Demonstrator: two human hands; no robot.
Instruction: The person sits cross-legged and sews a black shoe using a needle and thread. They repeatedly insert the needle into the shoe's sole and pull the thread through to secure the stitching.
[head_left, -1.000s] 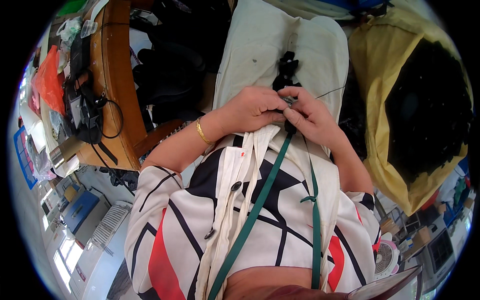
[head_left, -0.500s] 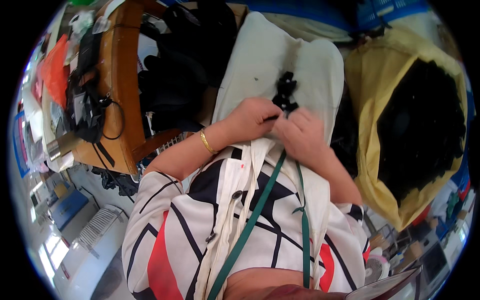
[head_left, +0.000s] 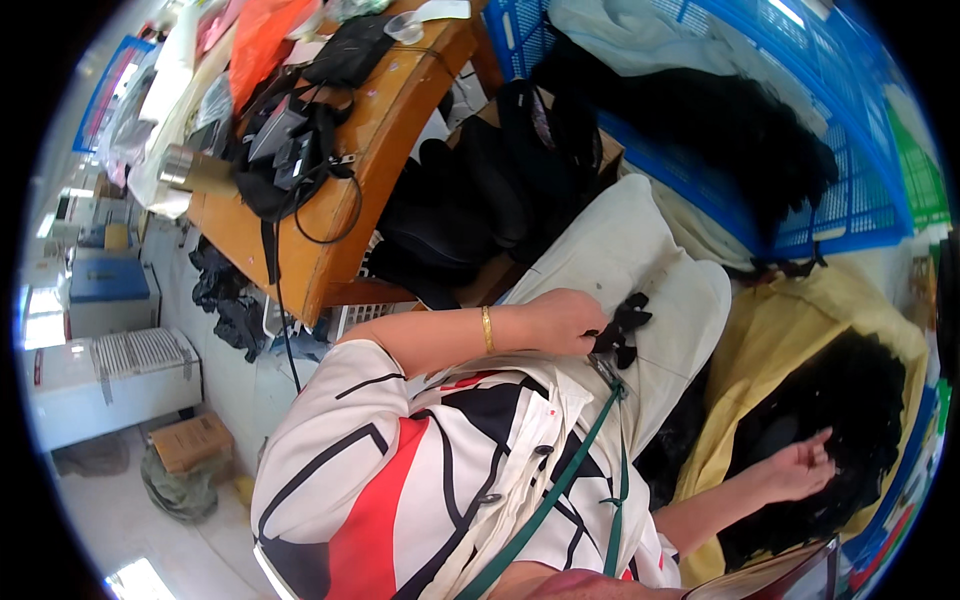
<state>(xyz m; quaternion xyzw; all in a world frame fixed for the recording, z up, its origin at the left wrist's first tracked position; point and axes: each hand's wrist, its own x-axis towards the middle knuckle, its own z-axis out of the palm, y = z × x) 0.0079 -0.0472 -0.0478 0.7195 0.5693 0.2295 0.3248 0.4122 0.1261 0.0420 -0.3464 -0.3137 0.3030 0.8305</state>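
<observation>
My left hand [head_left: 565, 322] is over my lap, its fingers closed on one end of a small black fabric piece [head_left: 630, 318]. The piece lies crumpled on the off-white cloth [head_left: 660, 255] covering my legs; its exact kind is unclear. Just below that hand, a small metal tool [head_left: 603, 370] hangs from the green cord [head_left: 545, 490] around my neck. My right hand [head_left: 800, 468] reaches out over a yellow sack [head_left: 705, 478] full of black pieces [head_left: 820, 420]. Its fingers are loosely spread, with nothing visible in them.
At the left stands a wooden table [head_left: 395, 130] with a black bag [head_left: 300, 150] and a metal cylinder [head_left: 195, 170]. Black padded items [head_left: 460, 200] fill the space beside it. A blue crate [head_left: 860, 180] holding dark material stands at the far right. A cardboard box [head_left: 190, 442] sits on the floor.
My right hand has left my lap and moved right, over the yellow sack. My left hand still grips black fabric. The view has swung toward the right.
</observation>
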